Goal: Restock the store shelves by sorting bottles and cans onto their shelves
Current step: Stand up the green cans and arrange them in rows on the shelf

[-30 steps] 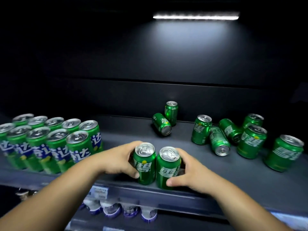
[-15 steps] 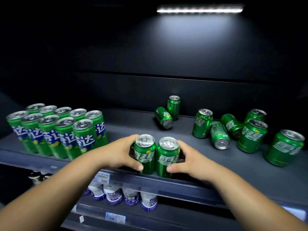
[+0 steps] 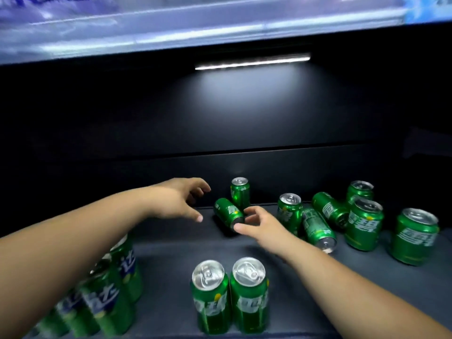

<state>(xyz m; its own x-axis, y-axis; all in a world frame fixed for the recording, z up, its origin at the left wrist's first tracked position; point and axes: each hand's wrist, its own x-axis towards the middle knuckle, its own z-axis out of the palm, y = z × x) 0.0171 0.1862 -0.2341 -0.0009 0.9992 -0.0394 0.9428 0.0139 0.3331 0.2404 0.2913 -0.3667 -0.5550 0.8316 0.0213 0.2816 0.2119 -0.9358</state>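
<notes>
Two green cans [image 3: 210,294] stand upright side by side at the front of the dark shelf [image 3: 171,250], free of both hands. My left hand [image 3: 178,201] hovers open at the back of the shelf, left of a green can lying on its side [image 3: 227,212]. My right hand [image 3: 259,223] is open, its fingertips at the near end of that lying can. Behind it an upright can [image 3: 240,192] stands against the back wall.
A block of green and blue cans [image 3: 107,297] stands at the front left, partly behind my left forearm. Several green cans [image 3: 364,223], some upright and some lying, crowd the right side. A lit strip lamp [image 3: 252,62] hangs under the shelf above.
Both hands have let go of the two front cans and reached back toward the lying can. The camera has tilted up and moved closer, bringing the shelf above into view.
</notes>
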